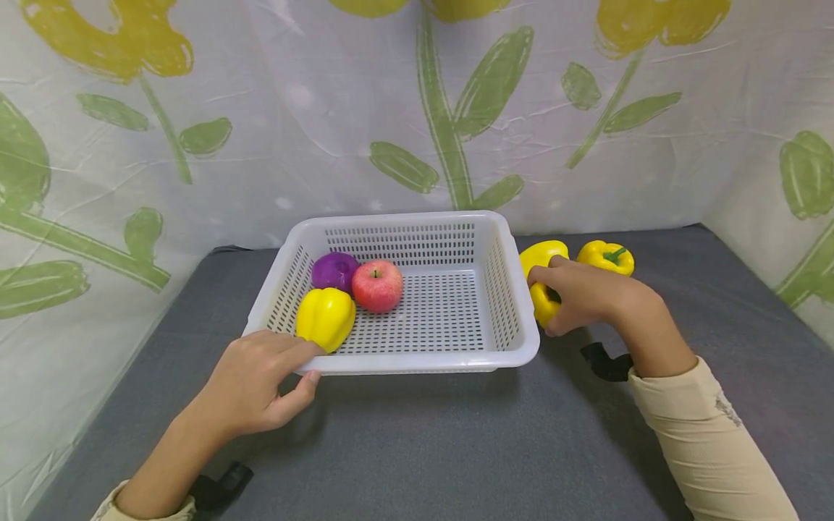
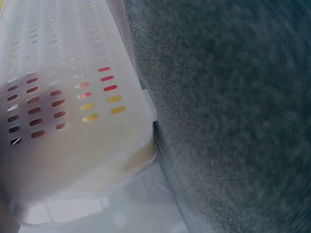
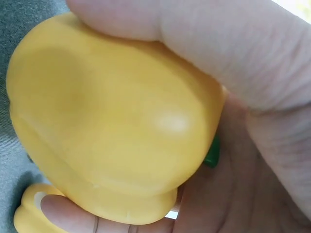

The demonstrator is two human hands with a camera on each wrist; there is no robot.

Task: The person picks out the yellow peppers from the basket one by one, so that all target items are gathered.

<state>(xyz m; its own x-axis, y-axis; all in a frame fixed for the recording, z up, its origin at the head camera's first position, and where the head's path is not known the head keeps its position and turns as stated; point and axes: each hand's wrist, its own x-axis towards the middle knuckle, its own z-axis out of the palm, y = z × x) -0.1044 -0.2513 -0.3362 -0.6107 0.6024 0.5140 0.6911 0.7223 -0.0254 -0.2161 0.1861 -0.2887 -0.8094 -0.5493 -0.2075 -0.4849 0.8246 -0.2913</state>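
Note:
My left hand (image 1: 254, 380) grips the front left corner of a white plastic basket (image 1: 423, 363), fingers over the rim and thumb outside. In the basket's left part lie a yellow bell pepper (image 1: 324, 320), a red apple (image 1: 378, 287) and a shiny purple round thing (image 1: 334, 270). Just outside the basket's right wall, my right hand (image 1: 589, 293) holds another yellow bell pepper (image 3: 112, 116) between thumb and fingers. Its green stem (image 3: 212, 151) points toward the palm in the right wrist view.
Behind the right hand lies a smooth yellow piece (image 1: 542, 253), close to the basket wall. Farther right sits a yellow bell pepper (image 1: 606, 257) with a green stem. A grey cloth (image 1: 417, 449) covers the table, and a flower-printed curtain (image 1: 313, 145) hangs behind.

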